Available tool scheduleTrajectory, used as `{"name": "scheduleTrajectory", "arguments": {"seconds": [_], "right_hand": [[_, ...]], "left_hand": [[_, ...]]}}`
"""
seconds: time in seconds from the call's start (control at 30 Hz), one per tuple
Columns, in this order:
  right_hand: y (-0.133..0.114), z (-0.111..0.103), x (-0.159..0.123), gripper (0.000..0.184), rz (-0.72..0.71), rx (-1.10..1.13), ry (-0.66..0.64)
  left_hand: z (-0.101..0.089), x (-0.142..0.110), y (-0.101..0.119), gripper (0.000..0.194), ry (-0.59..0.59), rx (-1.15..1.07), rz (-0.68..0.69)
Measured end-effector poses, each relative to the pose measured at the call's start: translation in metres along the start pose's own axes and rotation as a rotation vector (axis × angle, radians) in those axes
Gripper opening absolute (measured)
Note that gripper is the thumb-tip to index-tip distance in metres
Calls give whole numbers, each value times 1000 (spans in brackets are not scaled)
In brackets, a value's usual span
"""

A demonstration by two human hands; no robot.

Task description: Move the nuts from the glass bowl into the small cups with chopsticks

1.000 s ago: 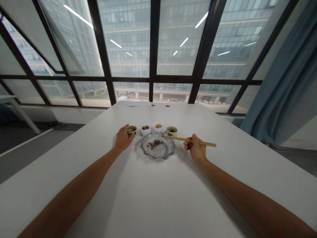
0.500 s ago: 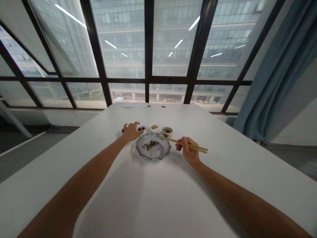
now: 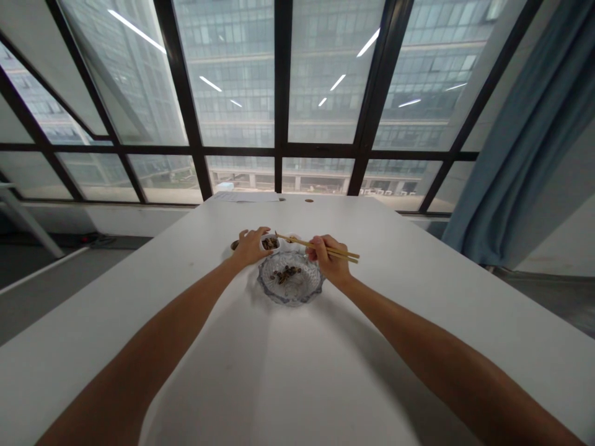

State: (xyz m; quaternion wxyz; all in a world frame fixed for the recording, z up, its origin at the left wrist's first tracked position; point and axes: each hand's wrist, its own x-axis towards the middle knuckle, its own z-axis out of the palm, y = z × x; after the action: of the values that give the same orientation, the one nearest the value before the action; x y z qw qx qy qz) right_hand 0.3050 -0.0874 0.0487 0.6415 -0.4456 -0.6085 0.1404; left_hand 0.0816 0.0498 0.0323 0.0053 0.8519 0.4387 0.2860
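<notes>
Your left hand point(image 3: 251, 247) is clasped round the white cup point(image 3: 277, 250) at eleven o'clock of the glass bowl point(image 3: 294, 295), while your right hand point(image 3: 331, 260), at two o'clock, clamps the chopsticks point(image 3: 302, 242), their tips near that cup's rim.

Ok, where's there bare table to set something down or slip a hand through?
Bare table: the near stretch between the forearms, this side of the bowl; the areas outside each forearm; the band between the dishes and papers. Crowded: around the bowl's far side, where dishes, a cup, chopsticks, left hand and right hand bunch up.
</notes>
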Motion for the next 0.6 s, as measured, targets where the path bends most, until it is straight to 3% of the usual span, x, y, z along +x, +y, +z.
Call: {"name": "scheduleTrajectory", "arguments": {"seconds": [0.17, 0.3, 0.43, 0.6], "right_hand": [[1, 13, 17, 49, 51, -25, -111], [-8, -11, 11, 55, 39, -49, -77], [-15, -39, -1, 59, 45, -156, -156], [-12, -40, -13, 64, 110, -235, -201]], "left_hand": [[0, -1, -1, 67, -7, -4, 14], [1, 0, 0, 63, -9, 7, -9], [2, 3, 2, 61, -33, 62, -54], [0, -10, 6, 47, 35, 112, -15]]}}
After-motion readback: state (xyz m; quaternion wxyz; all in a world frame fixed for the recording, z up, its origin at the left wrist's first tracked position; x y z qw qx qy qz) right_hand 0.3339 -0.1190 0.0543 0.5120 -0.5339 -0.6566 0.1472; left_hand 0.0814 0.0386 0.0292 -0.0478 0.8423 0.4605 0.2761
